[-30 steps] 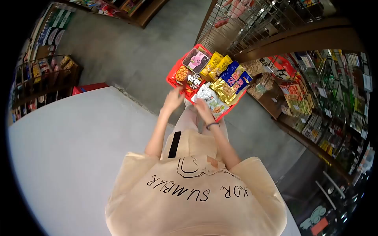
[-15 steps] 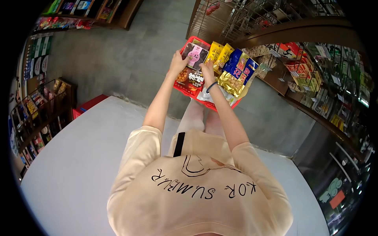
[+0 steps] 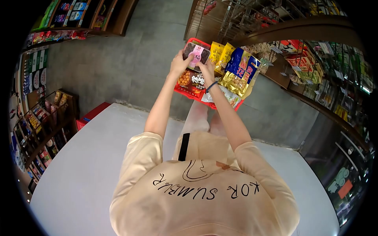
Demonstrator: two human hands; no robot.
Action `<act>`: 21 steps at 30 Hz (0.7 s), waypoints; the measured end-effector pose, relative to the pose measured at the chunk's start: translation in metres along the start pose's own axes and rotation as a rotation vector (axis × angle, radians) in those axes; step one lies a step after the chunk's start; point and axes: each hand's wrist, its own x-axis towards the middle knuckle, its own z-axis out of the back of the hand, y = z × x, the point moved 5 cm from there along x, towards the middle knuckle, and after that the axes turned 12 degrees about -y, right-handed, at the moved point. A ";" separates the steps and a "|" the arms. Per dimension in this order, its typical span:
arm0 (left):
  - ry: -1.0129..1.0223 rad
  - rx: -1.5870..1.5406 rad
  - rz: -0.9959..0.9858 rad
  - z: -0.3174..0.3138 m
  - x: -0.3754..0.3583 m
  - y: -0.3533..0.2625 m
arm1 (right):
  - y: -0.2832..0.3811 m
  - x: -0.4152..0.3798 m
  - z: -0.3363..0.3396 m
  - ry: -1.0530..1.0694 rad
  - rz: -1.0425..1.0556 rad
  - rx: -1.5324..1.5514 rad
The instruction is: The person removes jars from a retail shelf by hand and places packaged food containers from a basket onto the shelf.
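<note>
Both my hands grip a clear package with a pink label [image 3: 196, 53] and dark contents, above the left part of a red basket [image 3: 183, 92]. My left hand [image 3: 180, 63] is at its left side, with the thumb on the label. On its lower right edge is my right hand [image 3: 206, 71], a dark band round the wrist. Below the package lies a red snack bag [image 3: 191, 83]. Two yellow packets [image 3: 221, 55] and a large blue and gold bag [image 3: 239, 70] fill the basket's right side. A whitish bag [image 3: 223, 96] shows near the front rim.
Wire racks [image 3: 220, 19] and stocked shelves [image 3: 303, 65] run along the right. More goods stand on a top-left shelf [image 3: 75, 15] and a left rack [image 3: 43, 114]. A red box [image 3: 93, 114] adjoins the pale surface [image 3: 90, 157] around my body.
The clear package has moved slightly down and right, and my right hand now touches its lower edge more closely. The view has shifted a little.
</note>
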 end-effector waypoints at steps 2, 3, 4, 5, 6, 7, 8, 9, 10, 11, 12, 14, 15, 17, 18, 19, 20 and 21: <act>-0.013 -0.043 -0.013 0.007 -0.001 -0.008 | 0.006 -0.003 -0.002 -0.033 0.044 0.068; -0.015 -0.041 -0.011 0.010 -0.005 -0.011 | 0.013 -0.006 -0.004 -0.031 0.050 0.119; -0.083 -0.094 -0.046 0.016 -0.010 -0.016 | 0.019 -0.011 -0.005 -0.027 0.049 0.120; -0.151 -0.147 -0.082 0.022 -0.015 -0.021 | 0.029 -0.016 -0.004 -0.053 0.144 0.105; -0.172 -0.175 -0.071 0.032 -0.027 -0.034 | 0.040 -0.023 -0.002 -0.081 0.238 0.090; -0.175 -0.173 -0.074 0.034 -0.038 -0.037 | 0.054 -0.034 -0.001 -0.079 0.240 0.094; -0.208 -0.249 -0.115 0.038 -0.049 -0.042 | 0.071 -0.050 0.004 -0.104 0.282 0.021; -0.239 -0.325 -0.157 0.042 -0.061 -0.046 | 0.081 -0.065 0.010 -0.130 0.323 -0.051; -0.307 -0.398 -0.180 0.047 -0.076 -0.051 | 0.083 -0.077 0.016 -0.125 0.426 -0.223; -0.309 -0.394 -0.189 0.049 -0.093 -0.057 | 0.081 -0.087 0.022 -0.127 0.430 -0.215; -0.312 -0.407 -0.102 0.057 -0.114 -0.070 | 0.077 -0.098 0.026 -0.077 0.430 -0.081; -0.320 -0.421 -0.022 0.061 -0.153 -0.080 | 0.082 -0.125 0.042 0.027 0.395 0.124; -0.325 -0.395 -0.028 0.060 -0.170 -0.083 | 0.092 -0.144 0.052 -0.006 0.394 0.111; -0.332 -0.369 -0.044 0.057 -0.202 -0.089 | 0.083 -0.168 0.076 0.013 0.348 0.164; -0.357 -0.311 -0.115 0.055 -0.217 -0.093 | 0.085 -0.181 0.089 0.013 0.357 0.170; -0.381 -0.252 -0.185 0.053 -0.231 -0.098 | 0.086 -0.194 0.102 0.025 0.314 0.179; -0.370 -0.307 -0.153 0.046 -0.245 -0.100 | 0.087 -0.206 0.115 0.038 0.271 0.188; -0.372 -0.308 -0.163 0.042 -0.258 -0.109 | 0.089 -0.216 0.128 0.036 0.280 0.193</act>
